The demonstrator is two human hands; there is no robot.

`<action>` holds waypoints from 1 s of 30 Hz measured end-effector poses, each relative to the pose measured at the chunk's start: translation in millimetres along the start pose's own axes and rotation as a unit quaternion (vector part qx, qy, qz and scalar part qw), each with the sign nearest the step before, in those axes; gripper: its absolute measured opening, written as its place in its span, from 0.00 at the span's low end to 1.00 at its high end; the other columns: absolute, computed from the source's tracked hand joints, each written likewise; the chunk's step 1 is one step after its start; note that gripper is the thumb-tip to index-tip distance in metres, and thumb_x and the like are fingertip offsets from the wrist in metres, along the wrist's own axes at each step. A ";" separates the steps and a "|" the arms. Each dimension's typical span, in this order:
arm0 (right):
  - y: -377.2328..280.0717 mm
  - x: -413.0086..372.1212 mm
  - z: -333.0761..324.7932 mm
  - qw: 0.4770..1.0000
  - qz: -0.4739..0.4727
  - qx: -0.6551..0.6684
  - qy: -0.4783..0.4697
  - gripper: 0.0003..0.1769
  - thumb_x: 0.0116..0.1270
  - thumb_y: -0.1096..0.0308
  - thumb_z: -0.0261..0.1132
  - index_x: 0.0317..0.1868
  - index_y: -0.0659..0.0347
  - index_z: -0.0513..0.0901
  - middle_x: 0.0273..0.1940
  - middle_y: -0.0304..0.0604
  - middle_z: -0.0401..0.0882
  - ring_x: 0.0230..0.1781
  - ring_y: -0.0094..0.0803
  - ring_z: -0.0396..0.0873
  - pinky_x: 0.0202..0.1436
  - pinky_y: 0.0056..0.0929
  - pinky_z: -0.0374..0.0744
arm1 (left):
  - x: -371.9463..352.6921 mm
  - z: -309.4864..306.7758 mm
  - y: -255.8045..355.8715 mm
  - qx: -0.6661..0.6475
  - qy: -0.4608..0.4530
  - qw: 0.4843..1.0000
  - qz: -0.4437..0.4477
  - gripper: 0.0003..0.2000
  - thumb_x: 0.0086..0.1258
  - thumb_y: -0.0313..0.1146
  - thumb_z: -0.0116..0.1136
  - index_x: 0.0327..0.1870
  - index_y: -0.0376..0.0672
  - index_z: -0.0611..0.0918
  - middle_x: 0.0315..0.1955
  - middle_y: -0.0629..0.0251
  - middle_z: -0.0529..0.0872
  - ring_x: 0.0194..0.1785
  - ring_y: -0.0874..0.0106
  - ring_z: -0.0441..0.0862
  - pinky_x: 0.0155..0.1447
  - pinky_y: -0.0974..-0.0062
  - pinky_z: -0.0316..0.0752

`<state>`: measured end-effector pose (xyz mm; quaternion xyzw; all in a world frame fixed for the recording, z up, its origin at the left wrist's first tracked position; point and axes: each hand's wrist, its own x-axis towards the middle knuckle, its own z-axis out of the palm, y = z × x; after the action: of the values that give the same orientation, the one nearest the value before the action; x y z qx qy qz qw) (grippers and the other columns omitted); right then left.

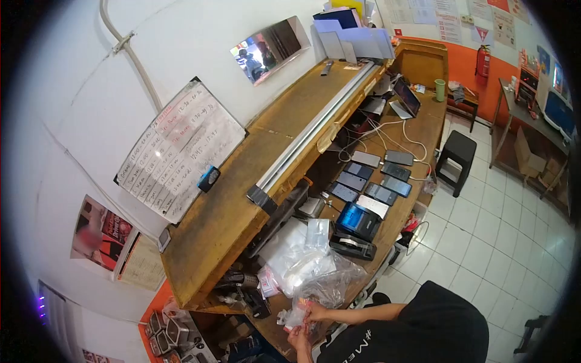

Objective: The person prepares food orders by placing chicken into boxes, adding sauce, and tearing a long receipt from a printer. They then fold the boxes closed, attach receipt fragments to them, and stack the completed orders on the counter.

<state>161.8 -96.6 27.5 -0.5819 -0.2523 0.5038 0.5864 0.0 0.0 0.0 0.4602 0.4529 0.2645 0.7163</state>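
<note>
Over the near end of the wooden desk, my right hand (315, 311) and my left hand (297, 337) are close together, fingers closed on a small clear plastic bag (294, 318) with a red and white part. What is inside it is too small to make out. Just beyond my hands lies a large crumpled clear plastic bag (333, 279). A pile of white plastic bags (289, 249) lies past that. A black tape dispenser (354, 247) and a blue-and-black box-shaped device (358, 219) stand to the right of the pile.
Several phones (380, 193) lie in rows on the desk, with white cables (387, 134) behind them. A raised wooden counter (242, 199) runs along the wall below a whiteboard (181, 148). A black stool (457, 158) stands on the tiled floor (478, 242) at right.
</note>
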 end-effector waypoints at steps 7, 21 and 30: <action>13.2 2.2 -29.8 0.937 -0.171 -0.304 -0.010 0.07 0.48 0.73 0.69 0.31 0.61 0.88 0.29 0.46 0.86 0.30 0.33 0.84 0.41 0.36 0.80 | -14.0 39.1 -7.2 0.230 -0.006 0.973 -0.012 0.13 0.63 0.22 0.67 0.45 0.36 0.77 0.33 0.61 0.83 0.36 0.70 0.85 0.32 0.75 0.80; -21.1 -79.0 -83.3 0.848 0.114 -0.245 -0.455 0.08 0.63 0.81 0.62 0.44 0.68 0.81 0.35 0.42 0.83 0.37 0.26 0.81 0.42 0.24 0.79 | -102.8 -11.1 -10.4 0.300 0.122 0.918 0.229 0.12 0.58 0.29 0.66 0.42 0.39 0.80 0.32 0.59 0.86 0.30 0.71 0.85 0.32 0.71 0.80; 0.9 -42.4 101.3 0.794 0.115 -0.353 -0.481 0.14 0.65 0.72 0.69 0.49 0.66 0.79 0.35 0.37 0.83 0.34 0.23 0.79 0.39 0.22 0.78 | -301.3 -337.7 -30.8 0.081 0.539 0.827 0.134 0.10 0.64 0.27 0.62 0.44 0.35 0.79 0.23 0.58 0.86 0.25 0.72 0.86 0.30 0.75 0.79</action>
<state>56.7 -91.0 58.8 -0.4558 -0.5936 0.6583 0.0811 -438.0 -111.5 38.4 0.3572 0.7209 0.5261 0.2756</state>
